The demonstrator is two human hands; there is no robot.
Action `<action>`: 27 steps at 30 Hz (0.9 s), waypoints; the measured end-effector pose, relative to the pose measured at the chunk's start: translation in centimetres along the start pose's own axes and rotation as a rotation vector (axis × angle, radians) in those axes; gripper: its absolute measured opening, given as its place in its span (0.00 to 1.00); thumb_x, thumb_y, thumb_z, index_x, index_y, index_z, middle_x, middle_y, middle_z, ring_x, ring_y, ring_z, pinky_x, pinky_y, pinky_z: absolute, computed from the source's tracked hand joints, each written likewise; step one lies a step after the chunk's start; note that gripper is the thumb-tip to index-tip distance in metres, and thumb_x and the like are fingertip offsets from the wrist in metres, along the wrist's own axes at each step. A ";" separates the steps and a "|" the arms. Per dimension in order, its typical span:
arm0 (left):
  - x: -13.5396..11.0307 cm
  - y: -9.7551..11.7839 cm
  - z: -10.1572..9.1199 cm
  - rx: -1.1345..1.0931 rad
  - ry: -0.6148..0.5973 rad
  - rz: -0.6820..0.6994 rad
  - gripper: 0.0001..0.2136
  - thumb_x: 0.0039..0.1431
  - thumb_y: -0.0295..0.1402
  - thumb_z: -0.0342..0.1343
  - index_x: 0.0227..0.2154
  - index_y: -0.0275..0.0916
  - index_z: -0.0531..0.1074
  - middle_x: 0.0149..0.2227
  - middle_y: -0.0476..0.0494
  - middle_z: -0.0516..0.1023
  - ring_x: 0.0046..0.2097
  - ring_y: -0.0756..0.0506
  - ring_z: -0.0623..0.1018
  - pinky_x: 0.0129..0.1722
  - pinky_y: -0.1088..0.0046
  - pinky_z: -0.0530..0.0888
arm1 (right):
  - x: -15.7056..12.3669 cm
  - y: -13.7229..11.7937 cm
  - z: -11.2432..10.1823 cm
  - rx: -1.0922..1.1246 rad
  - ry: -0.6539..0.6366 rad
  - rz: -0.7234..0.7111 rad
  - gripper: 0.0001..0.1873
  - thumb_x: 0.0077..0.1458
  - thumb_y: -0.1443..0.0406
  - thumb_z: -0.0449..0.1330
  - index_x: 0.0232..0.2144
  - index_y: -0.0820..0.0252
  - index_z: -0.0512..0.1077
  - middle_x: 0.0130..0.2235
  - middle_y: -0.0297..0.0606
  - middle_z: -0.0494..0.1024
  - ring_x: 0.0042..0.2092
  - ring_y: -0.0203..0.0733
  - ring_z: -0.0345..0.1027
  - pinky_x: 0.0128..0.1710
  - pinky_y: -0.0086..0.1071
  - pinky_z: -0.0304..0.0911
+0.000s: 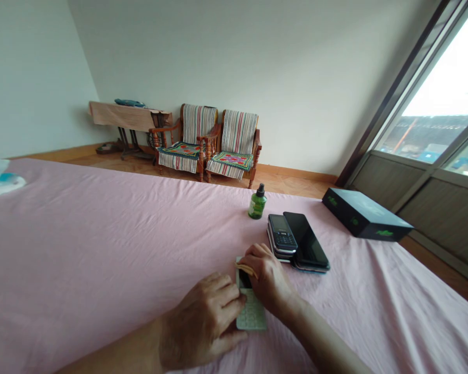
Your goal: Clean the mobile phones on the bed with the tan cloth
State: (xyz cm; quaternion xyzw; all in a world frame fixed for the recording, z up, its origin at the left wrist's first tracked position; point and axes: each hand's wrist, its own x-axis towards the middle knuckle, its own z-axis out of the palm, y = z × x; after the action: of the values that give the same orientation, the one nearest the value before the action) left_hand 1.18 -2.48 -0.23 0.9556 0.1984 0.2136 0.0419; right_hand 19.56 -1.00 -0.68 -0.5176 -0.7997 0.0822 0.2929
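A pale keypad phone (250, 314) lies face up on the pink bedsheet (101, 249), its dark screen partly covered. My left hand (208, 317) grips the phone along its left edge, with fingertips by the keys and the thumb near the bottom corner. Over the top of the screen, my right hand (267, 278) is closed on a small folded yellowish cloth (246, 269) that presses against the phone. Beyond the right hand sits a stack of phones with a dark keypad phone (283, 232) on top. A black touchscreen phone (306, 239) tops another pile beside it.
A green spray bottle (257, 202) stands behind the stacks. At the right is a black box (366, 215); a tissue pack (2, 182) lies at the far left. Two wooden chairs (234, 145) and a cloth-covered table (120, 115) stand by the wall.
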 end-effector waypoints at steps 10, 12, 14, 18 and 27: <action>0.0 -0.1 0.1 -0.006 -0.028 -0.008 0.09 0.59 0.38 0.59 0.35 0.38 0.72 0.36 0.45 0.75 0.39 0.43 0.73 0.42 0.64 0.70 | -1.7 -0.7 -0.2 0.091 -0.030 0.043 0.12 0.54 0.77 0.60 0.25 0.59 0.77 0.30 0.35 0.69 0.35 0.38 0.61 0.35 0.29 0.56; 0.0 -0.1 0.1 -0.011 -0.036 -0.011 0.09 0.59 0.39 0.58 0.36 0.38 0.72 0.36 0.45 0.75 0.39 0.43 0.73 0.42 0.64 0.69 | -1.2 -0.5 -0.2 0.060 -0.012 0.043 0.12 0.54 0.78 0.60 0.27 0.59 0.77 0.31 0.36 0.70 0.36 0.39 0.62 0.35 0.29 0.56; -0.1 -0.1 0.1 -0.007 -0.043 -0.017 0.09 0.59 0.39 0.58 0.36 0.38 0.72 0.36 0.45 0.75 0.39 0.42 0.73 0.42 0.64 0.69 | -1.1 -0.5 -0.2 0.059 -0.014 0.031 0.12 0.54 0.78 0.59 0.28 0.58 0.77 0.31 0.35 0.70 0.37 0.39 0.62 0.36 0.30 0.56; -0.1 -0.5 0.0 -0.052 -0.050 -0.030 0.10 0.57 0.40 0.59 0.35 0.38 0.73 0.35 0.44 0.75 0.37 0.42 0.73 0.40 0.63 0.69 | -2.0 -0.8 -0.5 0.155 -0.047 0.025 0.12 0.52 0.78 0.60 0.24 0.60 0.75 0.30 0.34 0.70 0.35 0.37 0.62 0.35 0.29 0.56; 0.7 -2.6 0.0 -0.341 0.028 -0.260 0.39 0.42 0.51 0.67 0.55 0.38 0.64 0.55 0.36 0.70 0.54 0.36 0.69 0.55 0.57 0.66 | -2.4 -0.1 -0.6 0.168 0.002 0.061 0.16 0.49 0.82 0.56 0.27 0.59 0.76 0.31 0.35 0.70 0.35 0.37 0.63 0.35 0.29 0.56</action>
State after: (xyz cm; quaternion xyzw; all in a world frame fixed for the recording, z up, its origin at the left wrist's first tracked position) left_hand 0.87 0.16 -0.39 0.8982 0.2814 0.2499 0.2273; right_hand 20.51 -3.24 -1.05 -0.5155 -0.7735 0.1574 0.3333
